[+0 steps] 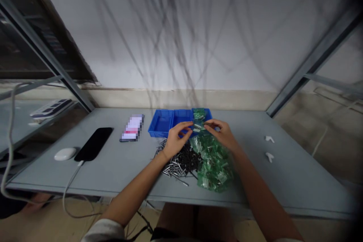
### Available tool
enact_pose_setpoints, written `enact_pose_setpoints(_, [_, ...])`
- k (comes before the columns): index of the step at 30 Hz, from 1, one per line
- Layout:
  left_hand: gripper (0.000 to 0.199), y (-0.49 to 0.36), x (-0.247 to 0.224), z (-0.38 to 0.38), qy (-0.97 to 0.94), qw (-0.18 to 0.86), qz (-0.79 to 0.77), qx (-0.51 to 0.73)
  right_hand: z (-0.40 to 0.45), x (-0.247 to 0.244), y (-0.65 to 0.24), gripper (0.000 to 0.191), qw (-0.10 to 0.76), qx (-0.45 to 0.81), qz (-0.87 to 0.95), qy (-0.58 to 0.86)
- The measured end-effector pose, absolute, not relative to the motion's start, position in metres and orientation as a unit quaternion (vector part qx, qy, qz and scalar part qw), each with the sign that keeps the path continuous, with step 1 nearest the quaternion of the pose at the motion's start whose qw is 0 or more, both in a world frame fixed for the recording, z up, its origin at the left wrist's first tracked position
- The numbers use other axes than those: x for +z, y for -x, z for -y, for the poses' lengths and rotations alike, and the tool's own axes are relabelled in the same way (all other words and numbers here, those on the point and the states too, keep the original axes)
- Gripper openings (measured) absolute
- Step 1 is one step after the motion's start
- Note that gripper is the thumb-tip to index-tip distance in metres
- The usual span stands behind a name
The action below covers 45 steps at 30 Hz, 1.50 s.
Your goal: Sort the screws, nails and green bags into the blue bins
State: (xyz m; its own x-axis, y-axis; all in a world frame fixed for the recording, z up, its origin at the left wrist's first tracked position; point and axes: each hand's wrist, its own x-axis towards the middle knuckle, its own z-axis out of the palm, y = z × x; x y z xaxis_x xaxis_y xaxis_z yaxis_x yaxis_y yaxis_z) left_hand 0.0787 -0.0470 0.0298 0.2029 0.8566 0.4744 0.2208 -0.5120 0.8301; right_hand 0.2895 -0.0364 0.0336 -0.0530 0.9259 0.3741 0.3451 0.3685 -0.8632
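1. Green parts (197, 126) lie between the two hands, just above the right end of the blue bin, with a small pale strip among them at the fingertips.
2. Left hand (177, 140) is narrow, its fingers curled inward and reaching toward the parts over the middle of the bin. Whether it grips them is too small to tell.
3. Right hand (221, 134) is also narrow, with thumb and fingers pinched close to the parts from the other side. Its grip is just as hard to tell.
4. Blue bin (161, 124) has compartments side by side, and more of the green parts fill the right one.
5. Nearer the person, a plastic bag (215, 166) of green parts sits on the gray table (286, 181), just under the hands. It touches a heap of metal pins (171, 167) and black screws (187, 158).
6. Farther left lie a pixelated card (132, 127), a black phone (93, 143) and a white mouse (65, 154). Two small white pieces (269, 148) lie well off to the right.
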Motion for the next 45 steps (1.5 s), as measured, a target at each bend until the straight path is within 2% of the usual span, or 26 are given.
enact_pose_setpoints(5, [0.020, -0.079, 0.028, 0.046, -0.719, 0.299, -0.378, 0.502, 0.014, 0.021, -0.315, 0.027, 0.531, 0.197, 0.648, 0.508])
enact_pose_setpoints(8, [0.017, -0.080, 0.028, 0.047, -0.727, 0.302, -0.378, 0.487, -0.003, 0.013, -0.324, 0.026, 0.503, 0.139, 0.667, 0.532])
enact_pose_setpoints(15, [0.016, -0.082, 0.025, 0.047, -0.738, 0.301, -0.379, 0.470, -0.030, 0.021, -0.309, 0.012, 0.330, 0.077, 0.781, 0.525])
enact_pose_setpoints(23, [0.015, -0.080, 0.021, 0.044, -0.749, 0.281, -0.366, 0.475, -0.039, 0.035, -0.300, 0.017, 0.152, -0.047, 0.805, 0.571])
enact_pose_setpoints(27, [0.015, -0.081, 0.022, 0.045, -0.758, 0.275, -0.367, 0.464, -0.040, 0.039, -0.298, 0.020, 0.110, -0.062, 0.809, 0.574])
enact_pose_setpoints(31, [0.016, -0.081, 0.022, 0.045, -0.763, 0.276, -0.366, 0.454, -0.039, 0.037, -0.295, 0.017, 0.146, -0.086, 0.792, 0.586])
enact_pose_setpoints(35, [0.016, -0.080, 0.021, 0.044, -0.764, 0.278, -0.366, 0.453, -0.028, 0.034, -0.300, 0.025, 0.249, -0.087, 0.771, 0.579])
enact_pose_setpoints(39, [0.015, -0.080, 0.022, 0.045, -0.769, 0.275, -0.362, 0.449, 0.007, 0.035, -0.330, 0.029, 0.337, -0.030, 0.736, 0.587])
enact_pose_setpoints(42, [0.016, -0.081, 0.024, 0.047, -0.782, 0.265, -0.357, 0.438, 0.051, 0.031, -0.374, 0.035, 0.343, -0.027, 0.679, 0.648])
enact_pose_setpoints(45, [0.018, -0.081, 0.025, 0.051, -0.805, 0.248, -0.359, 0.401, 0.095, 0.020, -0.422, 0.042, 0.283, -0.052, 0.604, 0.744])
